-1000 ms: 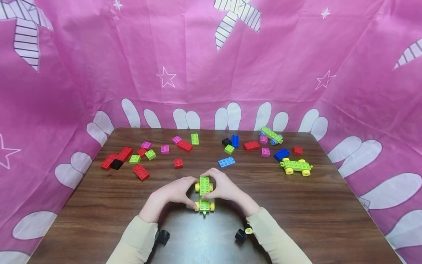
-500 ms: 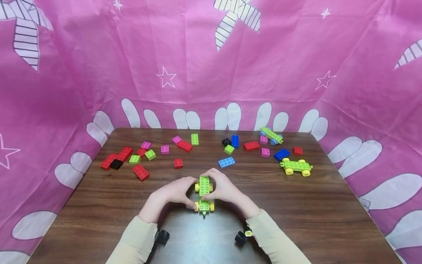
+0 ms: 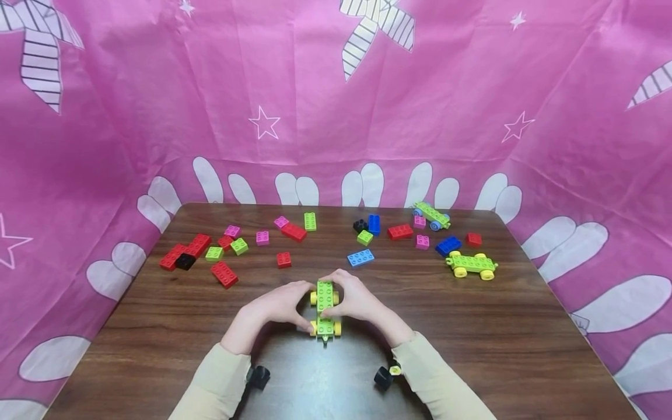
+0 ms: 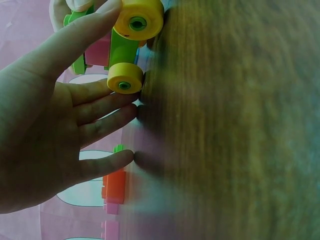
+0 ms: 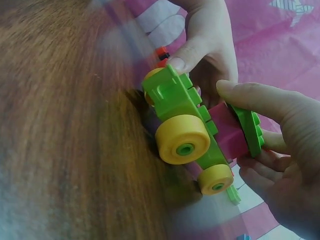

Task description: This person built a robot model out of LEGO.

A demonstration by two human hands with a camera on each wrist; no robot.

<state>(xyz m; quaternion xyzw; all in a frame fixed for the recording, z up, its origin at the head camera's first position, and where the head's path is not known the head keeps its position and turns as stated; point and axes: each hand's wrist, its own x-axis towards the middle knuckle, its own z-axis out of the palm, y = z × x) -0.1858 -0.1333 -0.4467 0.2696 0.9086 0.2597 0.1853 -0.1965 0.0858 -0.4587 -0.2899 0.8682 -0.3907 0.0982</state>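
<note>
A toy car base [image 3: 325, 331], green with yellow wheels, stands on the table between both hands. In the right wrist view a pink brick [image 5: 228, 131] sits on its studs, topped by a green plate [image 5: 250, 127] that overhangs it. My left hand [image 3: 275, 304] steadies the car from the left, thumb by the rear wheel [image 4: 140, 21] and fingers along the front wheel [image 4: 125, 78]. My right hand [image 3: 359, 296] pinches the green plate between its thumb, near the plate's rear edge, and its fingers at the far end. Its palm hides part of the car's right side.
Farther back lie loose red bricks [image 3: 224, 274], a light blue plate [image 3: 360, 258], a blue brick [image 3: 448, 245] and several small pink and green ones. Another green car base [image 3: 472, 264] with yellow wheels stands at right, and a blue-wheeled one [image 3: 433, 214] behind it. A pink curtain [image 3: 315, 87] surrounds the table.
</note>
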